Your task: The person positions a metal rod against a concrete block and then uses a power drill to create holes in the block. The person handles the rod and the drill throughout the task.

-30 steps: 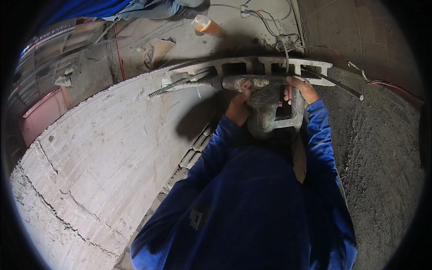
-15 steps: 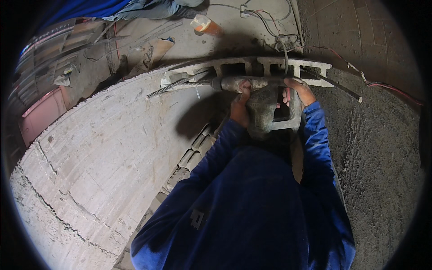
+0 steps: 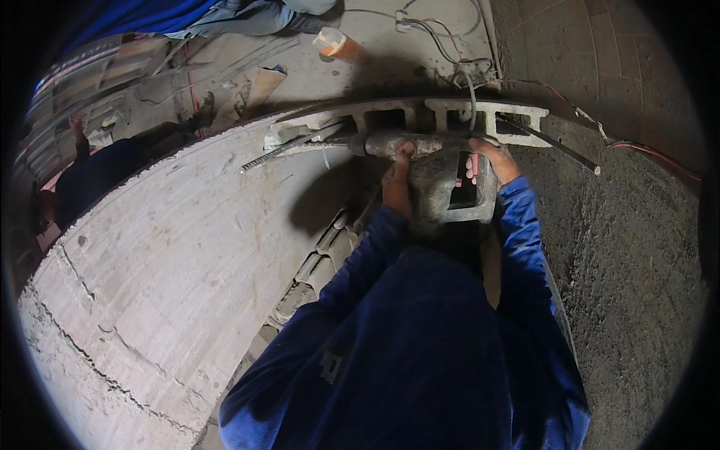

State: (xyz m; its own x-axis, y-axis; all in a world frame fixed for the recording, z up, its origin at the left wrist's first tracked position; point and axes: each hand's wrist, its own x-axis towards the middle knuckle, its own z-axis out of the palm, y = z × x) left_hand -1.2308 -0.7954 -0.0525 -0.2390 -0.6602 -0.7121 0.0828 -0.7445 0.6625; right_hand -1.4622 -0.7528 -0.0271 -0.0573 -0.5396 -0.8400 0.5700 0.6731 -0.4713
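Note:
My two hands hold a dusty rotary hammer drill (image 3: 429, 186) level in front of me, its chuck pointing left. My left hand (image 3: 397, 187) is closed round the front of the drill body, thumb on top. At the rear, my right hand (image 3: 496, 161) grips the D-shaped handle, and its fingertips show through the opening by a red trigger. From the chuck a bit runs left toward the pale concrete wall (image 3: 187, 232); its tip is hard to tell from the rebar (image 3: 277, 154) beside it. Hollow concrete blocks (image 3: 544, 120) lie just beyond the drill.
Another rod (image 3: 559, 144) sticks out of the blocks to the right. A rough dark wall (image 3: 622, 247) stands on my right. Beyond are an orange cylindrical container (image 3: 343, 46), loose cables (image 3: 442, 41) and someone's grey trousers (image 3: 232, 21). Another person (image 3: 105, 172) in dark clothing is at far left.
The person in dark clothing has come into view at far left, behind the pale wall's edge. My hands and the drill appear slightly farther left, with the same grip.

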